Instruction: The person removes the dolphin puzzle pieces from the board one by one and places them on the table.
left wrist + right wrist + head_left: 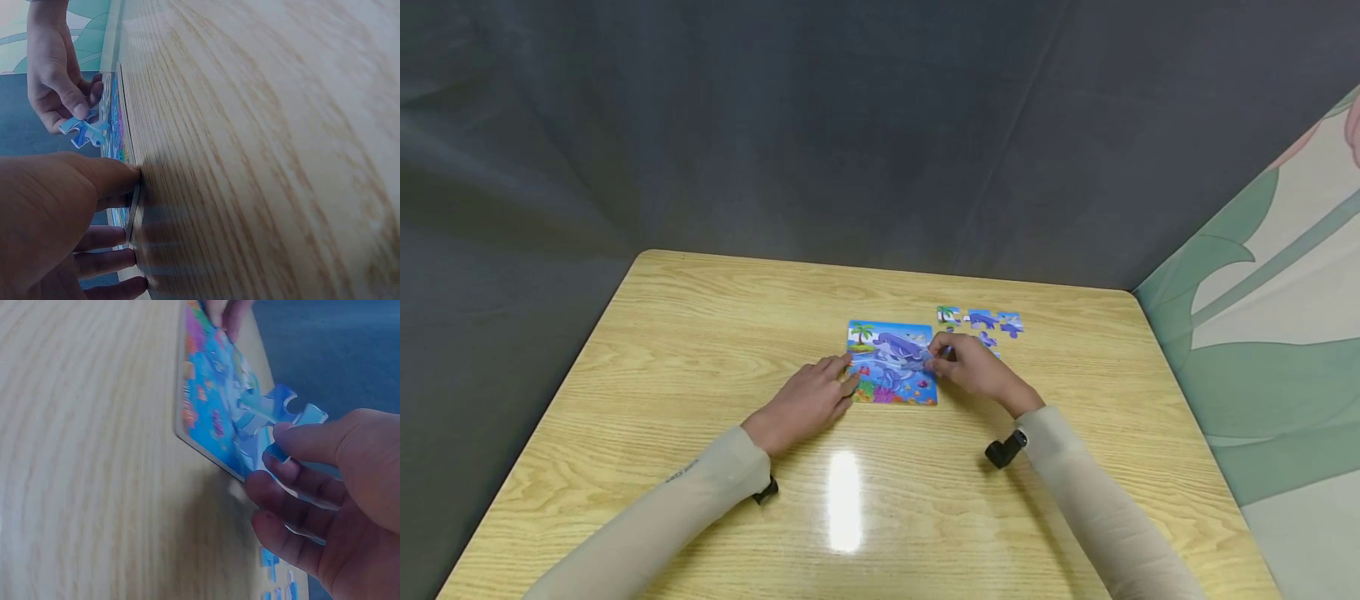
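Observation:
A jigsaw board (886, 385) with a dolphin and sea picture lies on the wooden table. My left hand (808, 400) rests at its left side, thumb and fingers fairly straight along the edge, as the left wrist view shows. Over the board's right part, my right hand (973, 368) pinches a blue and light-blue puzzle piece (275, 403) between thumb and fingertips. The piece is tilted and held above the picture in the left wrist view. Part of the board's right edge is hidden by the right hand in the head view.
Several loose puzzle pieces (982, 320) lie beyond the right hand, near the table's back edge; some are partly covered by that hand. A dark curtain (850, 133) hangs behind the wooden table (700, 325). Patterned fabric (1285, 358) is on the right.

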Action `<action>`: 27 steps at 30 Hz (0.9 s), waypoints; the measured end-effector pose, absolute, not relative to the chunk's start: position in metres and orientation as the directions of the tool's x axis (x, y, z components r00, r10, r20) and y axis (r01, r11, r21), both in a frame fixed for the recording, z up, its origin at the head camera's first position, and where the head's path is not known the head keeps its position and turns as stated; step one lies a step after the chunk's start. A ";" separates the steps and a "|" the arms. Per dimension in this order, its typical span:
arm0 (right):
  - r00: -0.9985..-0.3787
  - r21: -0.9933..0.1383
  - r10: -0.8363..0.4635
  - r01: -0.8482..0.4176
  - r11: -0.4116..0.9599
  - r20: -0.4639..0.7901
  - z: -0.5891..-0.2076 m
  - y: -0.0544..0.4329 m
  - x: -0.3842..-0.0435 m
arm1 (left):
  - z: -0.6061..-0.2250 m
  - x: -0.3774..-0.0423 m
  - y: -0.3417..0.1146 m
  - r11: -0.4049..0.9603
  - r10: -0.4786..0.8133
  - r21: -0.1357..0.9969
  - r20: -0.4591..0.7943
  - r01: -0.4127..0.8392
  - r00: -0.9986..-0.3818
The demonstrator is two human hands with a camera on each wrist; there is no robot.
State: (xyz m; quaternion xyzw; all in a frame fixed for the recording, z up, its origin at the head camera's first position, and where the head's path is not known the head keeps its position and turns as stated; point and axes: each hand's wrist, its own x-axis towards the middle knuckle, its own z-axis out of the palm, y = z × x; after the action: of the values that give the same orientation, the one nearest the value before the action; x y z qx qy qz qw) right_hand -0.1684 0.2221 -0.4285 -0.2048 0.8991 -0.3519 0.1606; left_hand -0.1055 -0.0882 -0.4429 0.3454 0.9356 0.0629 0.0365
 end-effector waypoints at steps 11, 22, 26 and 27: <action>-0.905 -0.712 -0.418 -0.245 0.658 -0.075 -0.422 0.244 -0.169 | -0.443 -0.105 -0.088 0.750 0.655 0.127 -0.004 0.649 -0.756; -0.943 -0.723 -0.308 -0.127 0.679 -0.124 -0.421 0.266 -0.165 | -0.444 -0.106 -0.089 0.756 0.648 0.140 -0.020 0.640 -0.761; -0.953 -0.725 -0.264 -0.079 0.684 -0.145 -0.422 0.275 -0.165 | -0.445 -0.106 -0.089 0.754 0.650 0.130 -0.008 0.644 -0.760; -0.956 -0.728 -0.254 -0.068 0.682 -0.148 -0.422 0.278 -0.166 | -0.445 -0.106 -0.089 0.753 0.651 0.130 -0.004 0.645 -0.759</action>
State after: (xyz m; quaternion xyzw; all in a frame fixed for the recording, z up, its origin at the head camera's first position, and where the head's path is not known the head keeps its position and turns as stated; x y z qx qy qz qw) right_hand -0.1657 0.2778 -0.4220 -0.0885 0.9094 -0.3885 0.1194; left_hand -0.1055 -0.0891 -0.4447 0.3460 0.9360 0.0605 0.0247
